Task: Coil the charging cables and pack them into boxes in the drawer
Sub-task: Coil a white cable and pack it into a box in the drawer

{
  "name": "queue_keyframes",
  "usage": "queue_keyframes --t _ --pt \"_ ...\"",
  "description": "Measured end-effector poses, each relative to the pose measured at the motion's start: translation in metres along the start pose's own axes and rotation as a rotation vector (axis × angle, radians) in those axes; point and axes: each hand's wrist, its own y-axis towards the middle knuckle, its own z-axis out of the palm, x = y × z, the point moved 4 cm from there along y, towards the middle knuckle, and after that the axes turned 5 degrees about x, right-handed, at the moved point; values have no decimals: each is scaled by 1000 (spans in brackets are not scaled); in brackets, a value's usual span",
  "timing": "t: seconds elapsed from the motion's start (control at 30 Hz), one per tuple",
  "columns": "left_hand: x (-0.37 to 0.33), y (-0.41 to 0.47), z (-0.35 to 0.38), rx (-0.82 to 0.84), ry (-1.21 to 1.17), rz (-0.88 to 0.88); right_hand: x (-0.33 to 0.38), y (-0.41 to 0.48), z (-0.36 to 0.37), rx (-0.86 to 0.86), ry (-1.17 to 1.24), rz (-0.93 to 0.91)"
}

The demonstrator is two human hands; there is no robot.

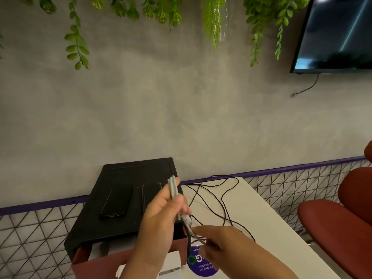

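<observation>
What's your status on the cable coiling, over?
Left hand grips folded grey cable upright; right hand pinches its tail end. Not boxed yet; drawer open below. Black cable loose on the table, uncoiled.

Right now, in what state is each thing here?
Grey cable: folded in loops, gripped by left hand.
Right hand: pinches the cable's tail.
Black cable: loose, uncoiled on table.
Drawer: open, white boxes inside.
Phones: flat, screens dark.
TV: dark.
</observation>
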Motion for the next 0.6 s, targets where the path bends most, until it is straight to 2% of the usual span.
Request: queue_keyframes --t 0.2,0.3,0.5,0.6 --pt "11 -4 9 192 607 26 13 -14 -11 178 121 -84" --pt "17 -1 9 268 806 25 19 -22 -20 152 135 -123" --pt "13 -2 13 406 759 -105 14 -29 -39 -64 206 -143" --pt "8 -8 20 416 528 -214 7 -27 -45 -258 141 -200"
